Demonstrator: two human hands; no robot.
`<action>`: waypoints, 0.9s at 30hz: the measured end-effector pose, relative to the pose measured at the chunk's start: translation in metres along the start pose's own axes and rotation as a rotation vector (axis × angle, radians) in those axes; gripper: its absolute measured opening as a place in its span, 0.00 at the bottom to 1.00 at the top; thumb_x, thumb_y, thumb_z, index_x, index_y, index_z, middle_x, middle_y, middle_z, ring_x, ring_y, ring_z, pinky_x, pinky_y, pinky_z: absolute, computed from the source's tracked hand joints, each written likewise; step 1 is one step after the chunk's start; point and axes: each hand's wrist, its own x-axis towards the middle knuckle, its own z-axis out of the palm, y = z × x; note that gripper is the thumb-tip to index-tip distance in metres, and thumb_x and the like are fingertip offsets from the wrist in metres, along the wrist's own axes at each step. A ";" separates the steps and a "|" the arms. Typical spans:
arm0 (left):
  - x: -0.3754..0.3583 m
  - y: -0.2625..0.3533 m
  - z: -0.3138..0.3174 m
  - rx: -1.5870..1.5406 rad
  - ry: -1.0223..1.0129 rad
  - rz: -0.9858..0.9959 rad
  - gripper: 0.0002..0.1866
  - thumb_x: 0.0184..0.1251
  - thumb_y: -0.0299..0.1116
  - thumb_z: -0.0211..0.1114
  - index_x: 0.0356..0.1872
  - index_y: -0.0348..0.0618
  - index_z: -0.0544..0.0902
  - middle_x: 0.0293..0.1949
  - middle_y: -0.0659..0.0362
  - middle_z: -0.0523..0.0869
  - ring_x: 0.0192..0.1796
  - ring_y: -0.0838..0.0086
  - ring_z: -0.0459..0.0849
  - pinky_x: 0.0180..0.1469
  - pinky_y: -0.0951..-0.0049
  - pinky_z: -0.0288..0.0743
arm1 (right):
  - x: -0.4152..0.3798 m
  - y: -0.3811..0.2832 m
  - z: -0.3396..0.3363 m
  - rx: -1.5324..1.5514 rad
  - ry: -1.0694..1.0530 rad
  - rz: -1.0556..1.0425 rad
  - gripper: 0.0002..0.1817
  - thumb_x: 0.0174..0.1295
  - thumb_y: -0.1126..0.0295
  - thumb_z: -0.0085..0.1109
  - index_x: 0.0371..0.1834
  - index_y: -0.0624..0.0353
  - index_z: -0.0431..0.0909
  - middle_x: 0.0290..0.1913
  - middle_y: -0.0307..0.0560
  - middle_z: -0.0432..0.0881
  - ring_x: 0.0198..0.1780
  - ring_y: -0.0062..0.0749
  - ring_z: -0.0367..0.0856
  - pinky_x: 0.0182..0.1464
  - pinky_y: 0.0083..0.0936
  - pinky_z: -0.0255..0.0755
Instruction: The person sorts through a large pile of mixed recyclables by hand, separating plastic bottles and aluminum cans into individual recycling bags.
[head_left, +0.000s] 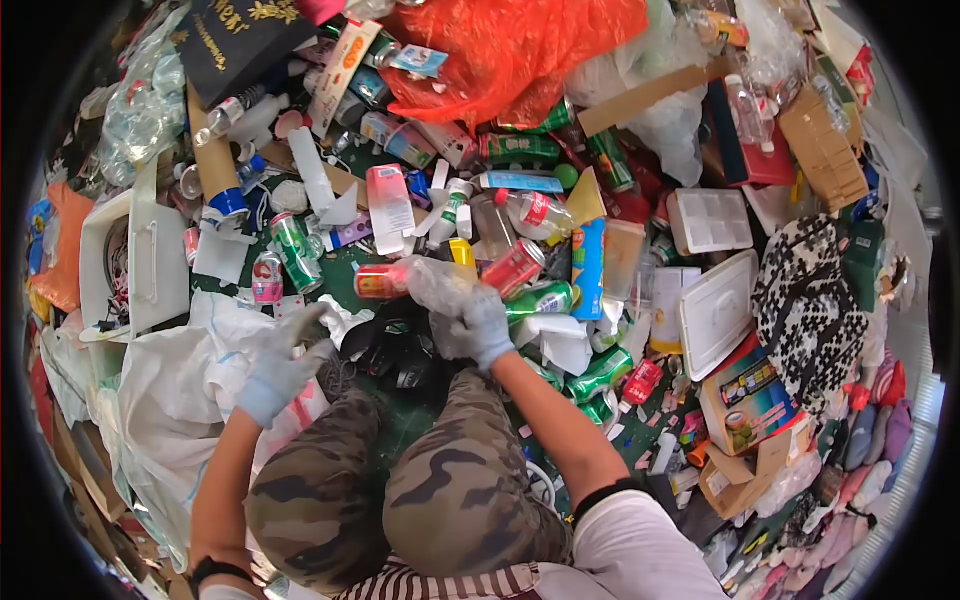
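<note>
My right hand [478, 332], in a pale grey glove, is closed around a clear plastic bottle [438, 284] over the middle of the heap. A red can [378, 281] lies by the bottle's far end, and another red can [514, 266] is just right of it. My left hand [283, 372], gloved too, has its fingers apart with nothing visible in them. It is beside a white woven sack [175, 385], close to some crumpled white paper [343, 322]. A green can [294, 250] lies farther forward of that hand.
Mixed cans, bottles, cartons and bags surround me. A red plastic bag [510, 60] lies at the far side, a white bin [158, 262] on its side at left. At right are a white lid [718, 315], a patterned black-and-white cloth [812, 305] and a cardboard box [750, 480].
</note>
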 end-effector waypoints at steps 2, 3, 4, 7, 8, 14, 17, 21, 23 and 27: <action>0.026 -0.001 0.023 0.118 -0.191 -0.037 0.31 0.53 0.38 0.66 0.60 0.45 0.68 0.52 0.50 0.76 0.49 0.64 0.78 0.52 0.67 0.72 | -0.049 0.015 -0.019 0.502 0.314 -0.011 0.18 0.50 0.65 0.59 0.44 0.58 0.75 0.42 0.49 0.76 0.44 0.39 0.75 0.50 0.36 0.69; 0.036 0.005 0.034 0.229 -0.257 -0.044 0.34 0.50 0.40 0.68 0.60 0.46 0.68 0.51 0.50 0.76 0.48 0.62 0.78 0.52 0.66 0.72 | -0.082 0.027 -0.005 0.783 0.541 0.129 0.15 0.53 0.61 0.55 0.40 0.57 0.77 0.37 0.46 0.78 0.41 0.38 0.75 0.52 0.32 0.68; 0.048 0.012 0.044 0.405 -0.337 0.125 0.35 0.47 0.42 0.69 0.59 0.48 0.68 0.53 0.50 0.74 0.50 0.60 0.76 0.53 0.63 0.70 | -0.141 0.081 0.034 1.099 0.475 0.425 0.15 0.60 0.70 0.51 0.51 0.57 0.71 0.45 0.45 0.74 0.45 0.33 0.74 0.50 0.31 0.70; 0.063 0.000 0.083 0.812 -0.554 0.766 0.37 0.37 0.47 0.72 0.55 0.52 0.71 0.57 0.51 0.70 0.58 0.57 0.70 0.57 0.56 0.65 | -0.223 0.127 -0.045 0.806 0.790 0.740 0.14 0.60 0.71 0.51 0.48 0.61 0.74 0.42 0.43 0.78 0.38 0.27 0.75 0.42 0.27 0.71; 0.058 -0.025 0.103 0.865 -0.601 0.975 0.39 0.37 0.50 0.71 0.56 0.53 0.69 0.61 0.52 0.66 0.63 0.58 0.64 0.59 0.51 0.60 | -0.260 0.146 -0.054 0.731 0.859 0.837 0.13 0.60 0.71 0.51 0.47 0.62 0.75 0.40 0.42 0.80 0.36 0.25 0.76 0.39 0.25 0.71; 0.051 -0.104 0.156 1.122 -0.659 1.114 0.27 0.49 0.45 0.61 0.54 0.55 0.70 0.61 0.61 0.68 0.66 0.59 0.62 0.62 0.39 0.54 | -0.366 0.131 -0.103 -0.071 -0.190 1.525 0.18 0.57 0.68 0.52 0.49 0.65 0.73 0.44 0.54 0.79 0.44 0.42 0.77 0.45 0.29 0.71; 0.085 -0.105 0.140 1.154 -0.358 0.860 0.18 0.54 0.37 0.54 0.49 0.56 0.75 0.58 0.62 0.72 0.64 0.61 0.65 0.61 0.42 0.56 | -0.334 0.131 -0.094 -0.338 -0.023 1.152 0.30 0.45 0.75 0.57 0.57 0.62 0.66 0.59 0.58 0.67 0.59 0.50 0.66 0.60 0.33 0.59; 0.144 -0.107 0.094 1.449 -0.119 0.569 0.24 0.51 0.43 0.61 0.53 0.56 0.75 0.59 0.60 0.71 0.64 0.63 0.66 0.61 0.46 0.54 | -0.148 0.129 -0.114 -0.020 0.391 0.476 0.37 0.44 0.79 0.60 0.63 0.61 0.62 0.62 0.61 0.64 0.63 0.55 0.62 0.64 0.39 0.58; 0.145 -0.048 0.064 1.239 -0.074 0.192 0.24 0.51 0.40 0.62 0.53 0.54 0.75 0.58 0.58 0.73 0.63 0.61 0.66 0.63 0.51 0.54 | -0.058 0.137 -0.111 0.031 0.478 0.253 0.37 0.43 0.75 0.62 0.62 0.61 0.62 0.60 0.58 0.66 0.61 0.51 0.65 0.62 0.38 0.60; 0.129 -0.003 0.035 0.497 -0.134 0.077 0.26 0.51 0.37 0.66 0.55 0.48 0.74 0.53 0.55 0.76 0.50 0.59 0.78 0.57 0.59 0.68 | 0.076 0.163 -0.085 -0.081 0.142 0.164 0.37 0.41 0.68 0.66 0.60 0.61 0.64 0.55 0.56 0.71 0.58 0.49 0.68 0.58 0.37 0.64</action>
